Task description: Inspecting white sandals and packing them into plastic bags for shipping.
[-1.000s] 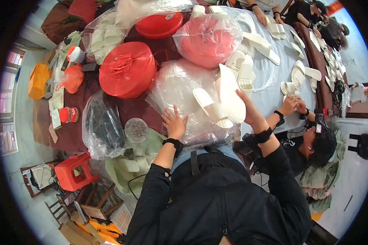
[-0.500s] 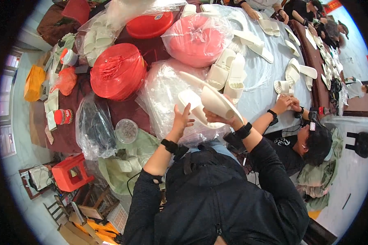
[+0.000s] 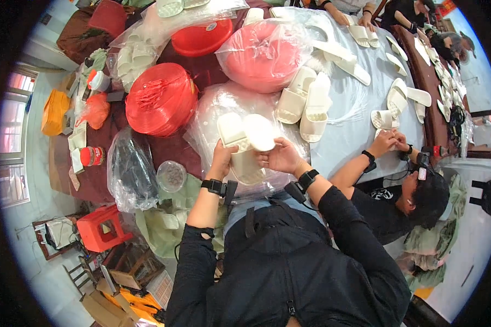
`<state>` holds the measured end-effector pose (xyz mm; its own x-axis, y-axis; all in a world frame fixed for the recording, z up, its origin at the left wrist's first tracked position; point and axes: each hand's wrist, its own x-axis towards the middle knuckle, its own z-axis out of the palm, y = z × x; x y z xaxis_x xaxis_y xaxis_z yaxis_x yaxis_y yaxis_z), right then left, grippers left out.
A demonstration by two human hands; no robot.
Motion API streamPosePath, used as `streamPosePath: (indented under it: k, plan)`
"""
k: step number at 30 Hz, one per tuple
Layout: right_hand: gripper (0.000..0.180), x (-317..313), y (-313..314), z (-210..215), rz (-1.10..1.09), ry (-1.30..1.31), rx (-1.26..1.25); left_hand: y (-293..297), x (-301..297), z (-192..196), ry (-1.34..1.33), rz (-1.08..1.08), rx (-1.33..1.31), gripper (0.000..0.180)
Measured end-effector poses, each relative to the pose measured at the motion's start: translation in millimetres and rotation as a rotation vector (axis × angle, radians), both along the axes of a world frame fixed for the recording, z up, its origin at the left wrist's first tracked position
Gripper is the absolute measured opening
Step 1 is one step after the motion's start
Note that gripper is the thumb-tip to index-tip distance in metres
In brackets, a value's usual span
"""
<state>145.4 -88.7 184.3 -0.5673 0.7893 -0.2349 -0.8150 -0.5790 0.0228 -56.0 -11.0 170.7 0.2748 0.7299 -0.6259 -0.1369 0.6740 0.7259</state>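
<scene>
A pair of cream slippers (image 3: pixel 247 167) is held up over a pile of clear plastic bags (image 3: pixel 208 117), in front of my body. My left hand (image 3: pixel 222 159) grips their left edge, thumb laid across it. On the other side my right hand (image 3: pixel 283 156) pinches the right edge with thumb and fingers. The slippers overlap, so where one ends and the other begins is hard to make out. Just right of the pile lie two more cream slippers, one tilted (image 3: pixel 295 97) and one (image 3: pixel 315 109) beside it.
A red roll of plastic twine (image 3: pixel 161 98) and a bagged pink-red bundle (image 3: pixel 264 54) stand beyond the pile. A clear round tub (image 3: pixel 171 175) and a dark bagged item (image 3: pixel 131 171) sit at left. At right a co-worker (image 3: pixel 387 201) handles slippers close to my right arm.
The slippers have swung left and now stand more face-on. My left hand, spread and apart before, has closed on them. My right hand has shifted left and lower on them.
</scene>
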Motion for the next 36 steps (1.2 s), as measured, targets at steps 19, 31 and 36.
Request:
streamPosePath:
  k: [19, 31, 36]
  plan:
    - [0.052, -13, 14, -9, 0.12, -0.615, 0.053, -73, 10, 78, 0.445, -0.217, 0.644, 0.053]
    - [0.037, 16, 17, -21, -0.205, -1.956, 0.386, -93, 5, 15, 0.811, -0.846, 1.308, 0.058]
    - [0.039, -7, 22, -16, -0.076, -2.461, 1.176, -91, -25, 20, 1.099, -0.667, 0.887, 0.028]
